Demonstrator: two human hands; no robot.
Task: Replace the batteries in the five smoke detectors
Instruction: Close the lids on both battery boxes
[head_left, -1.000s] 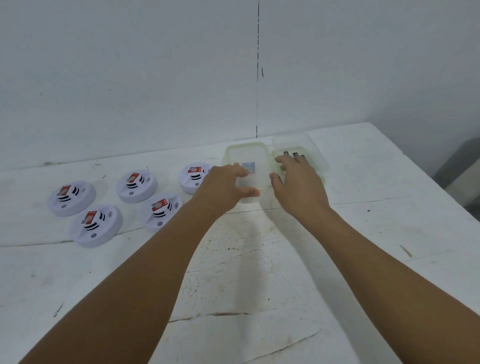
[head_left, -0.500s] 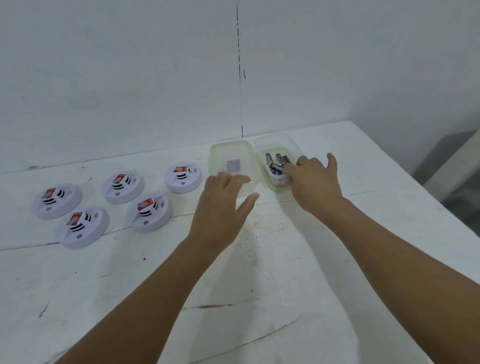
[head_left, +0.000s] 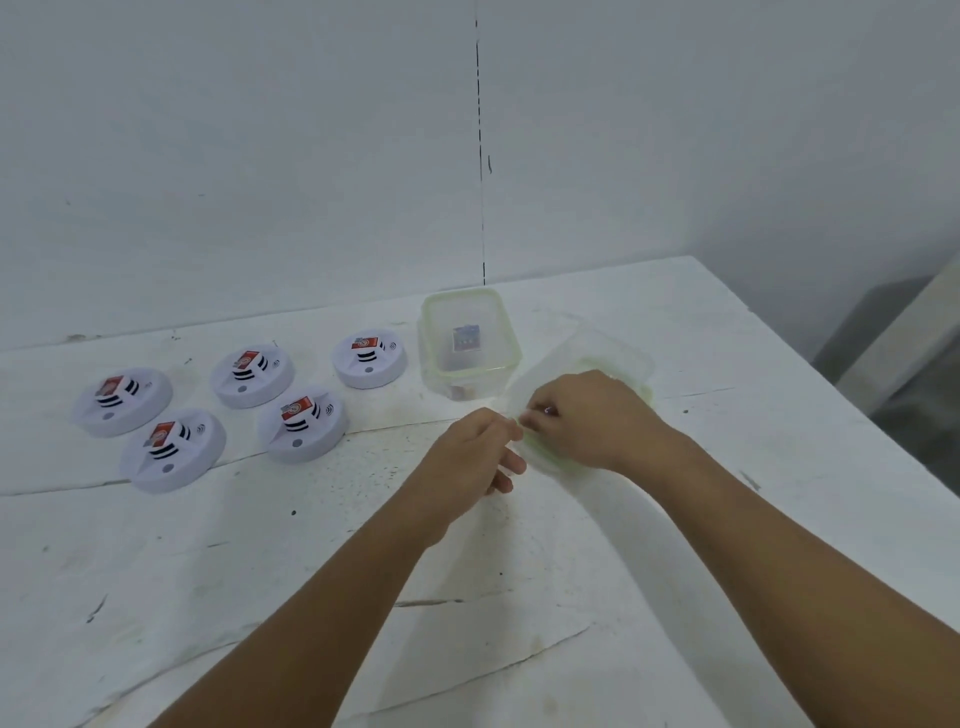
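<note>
Left of the hands, which pinch something small at a box, five detectors seemingly await new batteries.

Five smoke detectors left of the hands, two clear containers by them, two hands working.

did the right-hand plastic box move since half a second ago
Yes. The right container has been pulled toward the person and tilted; it no longer sits level beside the left container.
</note>
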